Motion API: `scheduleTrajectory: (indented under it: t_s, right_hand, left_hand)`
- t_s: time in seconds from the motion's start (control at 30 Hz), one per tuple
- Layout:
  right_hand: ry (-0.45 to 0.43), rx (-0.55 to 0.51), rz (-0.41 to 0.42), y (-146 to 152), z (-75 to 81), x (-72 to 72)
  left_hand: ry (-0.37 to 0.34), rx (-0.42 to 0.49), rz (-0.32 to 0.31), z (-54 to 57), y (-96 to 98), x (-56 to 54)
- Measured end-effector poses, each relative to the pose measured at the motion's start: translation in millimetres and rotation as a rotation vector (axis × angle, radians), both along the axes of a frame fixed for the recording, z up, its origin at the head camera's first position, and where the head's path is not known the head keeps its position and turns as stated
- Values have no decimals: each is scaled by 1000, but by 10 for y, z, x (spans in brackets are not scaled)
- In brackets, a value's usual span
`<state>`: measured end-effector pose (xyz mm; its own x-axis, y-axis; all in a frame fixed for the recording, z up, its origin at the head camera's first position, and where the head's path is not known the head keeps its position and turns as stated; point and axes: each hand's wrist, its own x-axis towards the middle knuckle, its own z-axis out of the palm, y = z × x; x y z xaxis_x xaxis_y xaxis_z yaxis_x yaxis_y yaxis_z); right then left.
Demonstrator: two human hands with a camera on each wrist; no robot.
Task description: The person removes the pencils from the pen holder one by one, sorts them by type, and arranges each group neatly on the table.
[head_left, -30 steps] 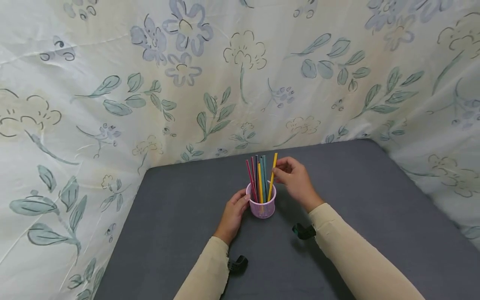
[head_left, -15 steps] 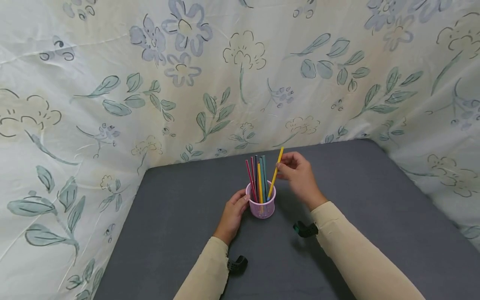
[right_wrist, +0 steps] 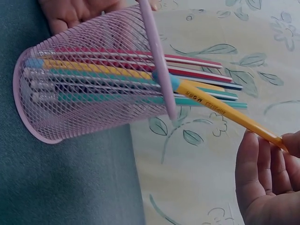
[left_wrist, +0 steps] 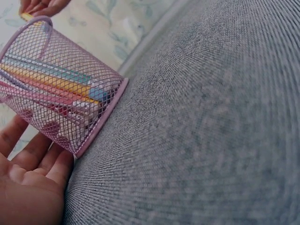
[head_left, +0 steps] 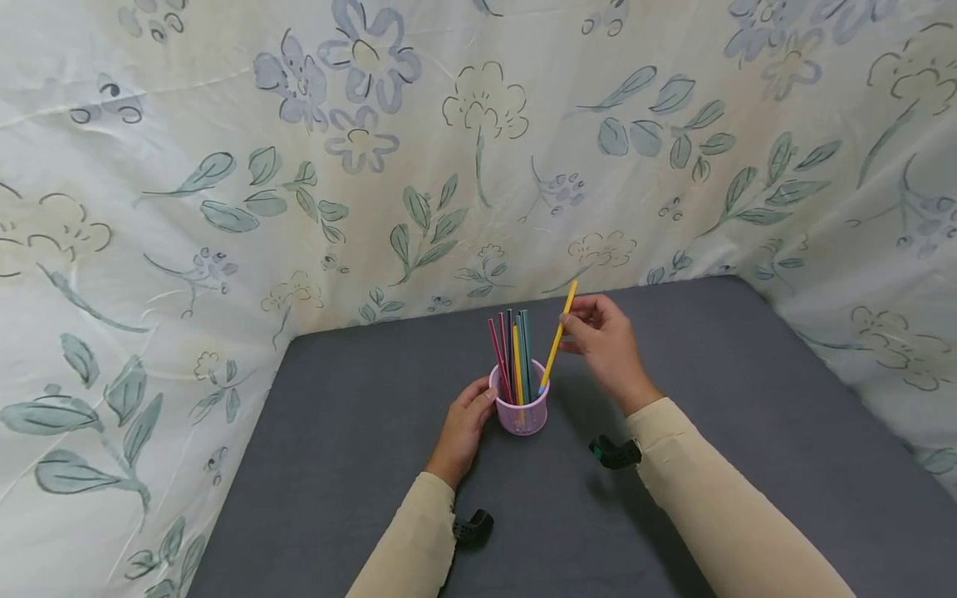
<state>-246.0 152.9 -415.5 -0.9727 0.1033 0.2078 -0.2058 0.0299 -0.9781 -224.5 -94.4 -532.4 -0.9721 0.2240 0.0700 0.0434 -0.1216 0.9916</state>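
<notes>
A slim yellow pencil with dark lettering and a blue end (head_left: 556, 345) slants over a round lilac mesh cup (head_left: 522, 420), its blue end down at the right side of the cup's mouth, its other end up and to the right. The right hand (head_left: 609, 349) pinches the pencil between thumb and fingertips, with the fingers bent side by side. The left hand (head_left: 461, 425) holds the left side of the cup, thumb at the rim and the slightly spread fingers curved behind the mesh. Red, dark blue, yellow and teal pencils (head_left: 517, 365) stand inside, leaning a little. The cup sits upright on a dark grey cloth-covered table (head_left: 351, 448). Both arms wear cream sleeves (head_left: 736, 507), with a curved black device (head_left: 474, 528) at each wrist. Beyond hangs a pale floral curtain (head_left: 478, 224).
</notes>
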Motion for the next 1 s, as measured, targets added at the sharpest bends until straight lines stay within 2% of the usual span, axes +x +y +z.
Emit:
scheduleTrajectory:
  t_s: [0.2,0.37,0.63,1.0]
  right_hand:
    - [-1,-28,-30,93,38,-6]
    - [-33,-6,-37,156,20,-11]
    - [-67,47,-45,226,-110,-18]
    - [-91,82,-14,345,-296,-1]
  left_hand:
    - [-7,7,4,6,1,0]
    - [-22,5,11,-5,2,-1]
    - [-15,-3,15,-4,4,10]
    - [2,9,11,-12,9,20]
